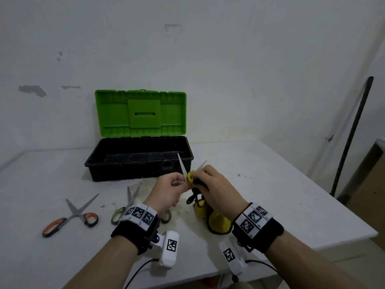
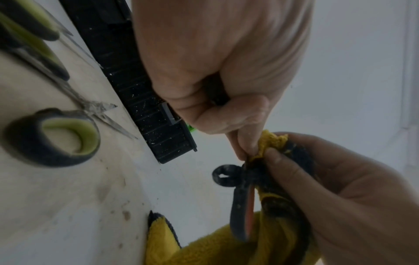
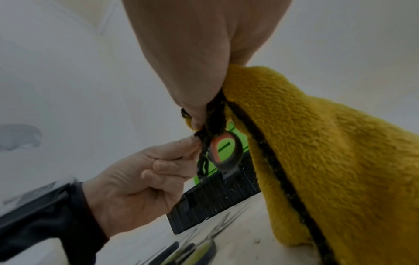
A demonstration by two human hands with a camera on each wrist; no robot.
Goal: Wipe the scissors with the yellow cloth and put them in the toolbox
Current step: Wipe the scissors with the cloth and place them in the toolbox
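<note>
A pair of scissors (image 1: 181, 166) with black and orange handles (image 2: 238, 206) is held above the table in front of the toolbox (image 1: 137, 171), its two blades spread and pointing up. My left hand (image 1: 170, 188) pinches the left blade low down, near the pivot. My right hand (image 1: 214, 184) grips the yellow cloth (image 1: 218, 223), bunched around the pivot and right blade. The rest of the cloth hangs down to the table (image 3: 328, 161). One orange-lined handle ring (image 3: 226, 152) hangs below the fingers. The toolbox stands open, its green lid (image 1: 140, 112) upright.
Orange-handled scissors (image 1: 70, 217) lie open on the white table (image 1: 291, 195) at the left. Green-handled scissors (image 1: 130, 202) lie partly under my left wrist. A dark pole (image 1: 352, 138) leans on the wall at the right. The table's edge runs close on the right.
</note>
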